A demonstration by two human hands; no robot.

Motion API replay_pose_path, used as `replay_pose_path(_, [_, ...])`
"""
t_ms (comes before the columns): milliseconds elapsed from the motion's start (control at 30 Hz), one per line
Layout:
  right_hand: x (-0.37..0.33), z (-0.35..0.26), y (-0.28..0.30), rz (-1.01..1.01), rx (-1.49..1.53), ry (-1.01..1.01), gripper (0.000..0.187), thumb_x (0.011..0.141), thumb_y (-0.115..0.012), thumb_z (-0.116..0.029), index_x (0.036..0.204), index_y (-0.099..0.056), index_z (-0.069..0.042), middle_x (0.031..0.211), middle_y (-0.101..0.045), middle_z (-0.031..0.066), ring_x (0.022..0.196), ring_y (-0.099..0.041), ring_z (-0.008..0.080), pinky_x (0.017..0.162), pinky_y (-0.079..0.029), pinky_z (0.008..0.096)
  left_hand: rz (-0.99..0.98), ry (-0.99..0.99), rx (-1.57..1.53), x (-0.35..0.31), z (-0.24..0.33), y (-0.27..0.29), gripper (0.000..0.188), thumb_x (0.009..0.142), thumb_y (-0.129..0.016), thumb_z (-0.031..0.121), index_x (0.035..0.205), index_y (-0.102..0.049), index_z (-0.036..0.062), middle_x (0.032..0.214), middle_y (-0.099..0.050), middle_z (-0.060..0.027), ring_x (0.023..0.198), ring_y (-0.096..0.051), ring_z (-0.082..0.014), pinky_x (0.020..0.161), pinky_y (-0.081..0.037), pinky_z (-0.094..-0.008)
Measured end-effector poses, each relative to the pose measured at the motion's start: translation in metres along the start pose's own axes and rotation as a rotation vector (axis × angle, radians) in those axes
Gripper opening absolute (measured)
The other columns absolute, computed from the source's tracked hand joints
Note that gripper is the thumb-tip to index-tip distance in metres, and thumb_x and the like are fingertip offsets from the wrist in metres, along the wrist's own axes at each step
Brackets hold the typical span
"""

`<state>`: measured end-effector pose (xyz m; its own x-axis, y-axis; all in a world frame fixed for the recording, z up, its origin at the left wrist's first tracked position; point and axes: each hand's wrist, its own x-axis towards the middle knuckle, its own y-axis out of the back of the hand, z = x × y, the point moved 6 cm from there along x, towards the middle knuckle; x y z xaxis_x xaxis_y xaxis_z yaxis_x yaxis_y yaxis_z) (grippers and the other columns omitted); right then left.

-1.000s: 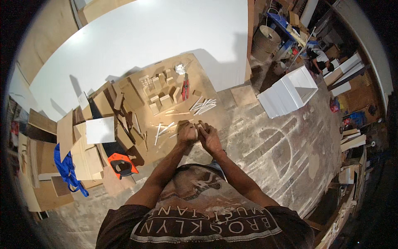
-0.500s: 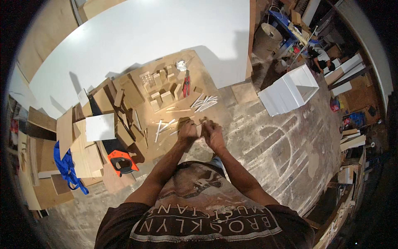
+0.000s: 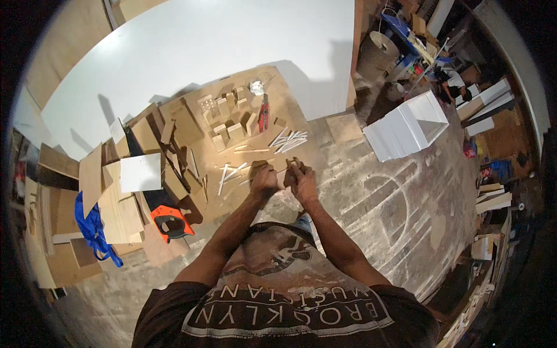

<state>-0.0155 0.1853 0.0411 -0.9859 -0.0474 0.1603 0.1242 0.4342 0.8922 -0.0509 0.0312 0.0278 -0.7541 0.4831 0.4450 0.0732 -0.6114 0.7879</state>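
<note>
Close together at the near edge of the brown work board (image 3: 232,200), both my hands are closed. My right hand (image 3: 303,182) pinches a small wooden piece (image 3: 293,164) at its fingertips. My left hand (image 3: 264,179) has its fingers curled just beside it; what they grip is too small to make out. White sticks (image 3: 291,141) lie in a pile beyond my right hand, and a few more white sticks (image 3: 223,180) lie left of my left hand. Farther back stand several small wooden blocks (image 3: 235,131), with red-handled pliers (image 3: 264,116) to their right.
On the left, an orange-handled handsaw (image 3: 169,224) lies among wood offcuts (image 3: 96,194) near a blue bag (image 3: 89,229). A large white panel (image 3: 232,35) spans the back. At right, a white box (image 3: 400,129) stands on the floor; beyond it another person (image 3: 451,84) bends down.
My hands have shifted only slightly, with the right hand's fingers turned a little around the wooden piece. The whole view has moved a touch; the things on the board stay as they were.
</note>
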Motion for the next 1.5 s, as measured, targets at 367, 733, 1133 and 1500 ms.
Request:
replay_pose_path(367, [0.000,-0.021,0.012,0.056,-0.070,0.276,0.052,0.094,-0.064,-0.019,0.145,-0.054,-0.012,0.134,-0.058,0.0220,0.115,-0.054,0.0394,0.099,-0.043,0.0510,-0.014,0.079,-0.055,-0.007,-0.010,0.000,0.017,0.078,-0.067,0.013,0.090,-0.068,0.0013,0.096,-0.065,-0.0184,0.099,-0.063,-0.0387,0.089,-0.053,-0.0471])
replay_pose_path(733, [0.000,-0.019,0.004,0.019,0.008,0.200,0.044,0.096,-0.059,-0.018,0.140,-0.058,-0.010,0.133,-0.059,0.0221,0.113,-0.055,0.0395,0.096,-0.044,0.0509,-0.149,0.041,0.135,-0.020,0.024,0.022,0.027,0.079,-0.069,0.025,0.098,-0.066,0.0064,0.108,-0.062,-0.0097,0.110,-0.058,-0.0298,0.095,-0.050,-0.0461])
replay_pose_path(1133, [-0.006,-0.032,-0.006,0.034,-0.078,0.283,0.053,0.095,-0.056,-0.013,0.147,-0.050,-0.013,0.150,-0.050,0.0143,0.116,-0.054,0.0357,0.093,-0.044,0.0489,-0.174,0.120,0.120,-0.032,0.028,0.042,0.061,0.079,-0.076,0.036,0.132,-0.060,0.0102,0.125,-0.056,-0.0168,0.124,-0.051,-0.0391,0.104,-0.039,-0.0560])
replay_pose_path(1500, [0.002,-0.013,0.016,-0.114,-0.076,0.082,0.062,0.091,-0.060,-0.010,0.152,-0.048,-0.015,0.154,-0.048,0.0148,0.122,-0.052,0.0374,0.099,-0.043,0.0504,-0.078,0.007,0.220,-0.028,0.046,0.055,0.028,0.080,-0.066,0.019,0.106,-0.069,0.0076,0.119,-0.061,-0.0086,0.112,-0.057,-0.0304,0.094,-0.045,-0.0452])
